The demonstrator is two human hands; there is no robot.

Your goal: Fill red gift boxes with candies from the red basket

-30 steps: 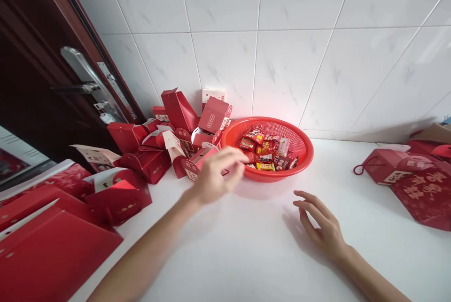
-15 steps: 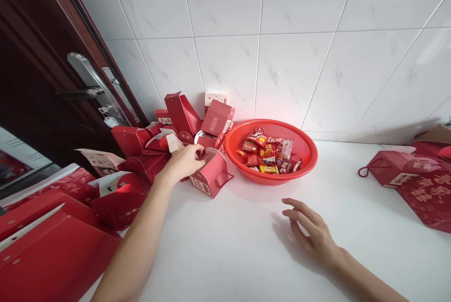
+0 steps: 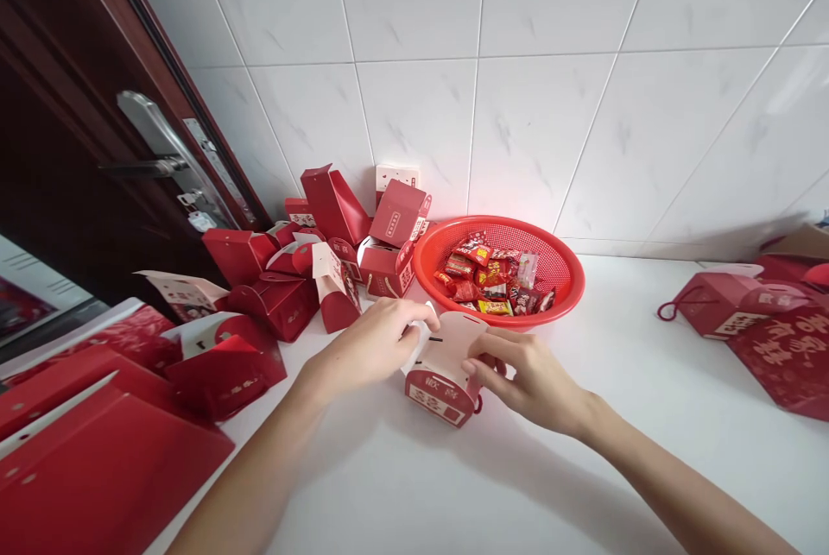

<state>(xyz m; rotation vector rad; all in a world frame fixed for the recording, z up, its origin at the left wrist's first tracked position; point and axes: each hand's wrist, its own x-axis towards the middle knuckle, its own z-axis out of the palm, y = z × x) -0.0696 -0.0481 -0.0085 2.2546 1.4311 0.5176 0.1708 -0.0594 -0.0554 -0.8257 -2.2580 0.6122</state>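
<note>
A small red gift box (image 3: 439, 389) with pale flaps stands on the white counter in front of me. My left hand (image 3: 369, 343) grips its left flap with the fingers curled. My right hand (image 3: 528, 374) pinches the right flap from the other side. Just behind the box sits a red mesh basket (image 3: 562, 260) holding several wrapped candies (image 3: 492, 274).
A heap of red gift boxes (image 3: 304, 261) lies at the back left by a dark door with a metal handle (image 3: 152, 149). Flat red cartons (image 3: 97, 460) fill the near left. More red boxes and a red bag (image 3: 777, 339) lie at the right. A white tiled wall stands behind.
My left hand took a box from the heap and pulled it toward me onto the counter. My right hand moved in from the right and closed on its other flap.
</note>
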